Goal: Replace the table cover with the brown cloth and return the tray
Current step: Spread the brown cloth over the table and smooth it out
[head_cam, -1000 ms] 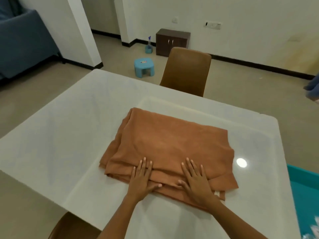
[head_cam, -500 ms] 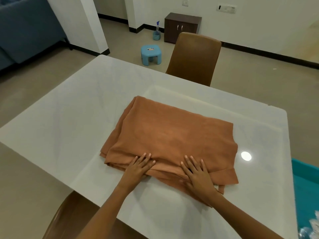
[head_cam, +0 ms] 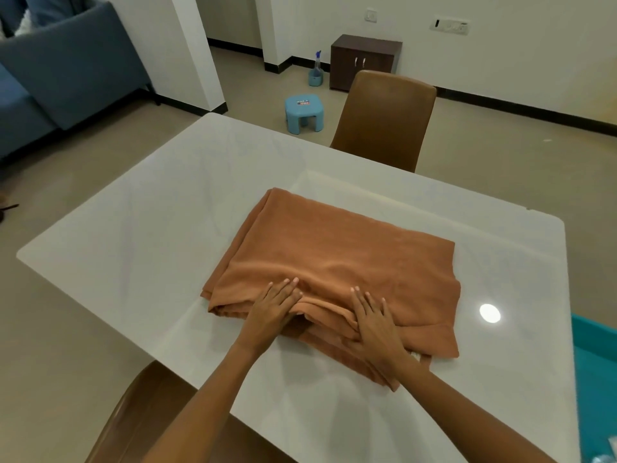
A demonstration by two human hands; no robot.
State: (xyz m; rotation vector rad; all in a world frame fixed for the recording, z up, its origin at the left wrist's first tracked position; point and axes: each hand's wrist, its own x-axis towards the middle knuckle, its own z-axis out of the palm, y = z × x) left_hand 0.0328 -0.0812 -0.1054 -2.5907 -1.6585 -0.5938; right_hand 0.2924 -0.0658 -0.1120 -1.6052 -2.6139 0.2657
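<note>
A folded brown cloth (head_cam: 337, 262) lies on the bare white table (head_cam: 150, 235), a little right of its middle. Both my hands lie on the cloth's near edge. My left hand (head_cam: 273, 305) rests there with straight fingers, its thumb tucked against a raised fold. A hand's width to the right, my right hand (head_cam: 375, 317) presses flat on the cloth with fingers spread. A teal tray or bin (head_cam: 592, 365) shows partly at the right edge, beyond the table.
One brown chair (head_cam: 384, 118) stands at the table's far side and another (head_cam: 140, 419) at the near side below my arms. On the floor behind are a blue stool (head_cam: 303, 112), a spray bottle (head_cam: 316, 70), a dark cabinet (head_cam: 365, 60) and a blue sofa (head_cam: 50, 68).
My hands have slid slightly inward along the cloth's near edge, bunching a small fold between them. The view has tilted and shifted a little.
</note>
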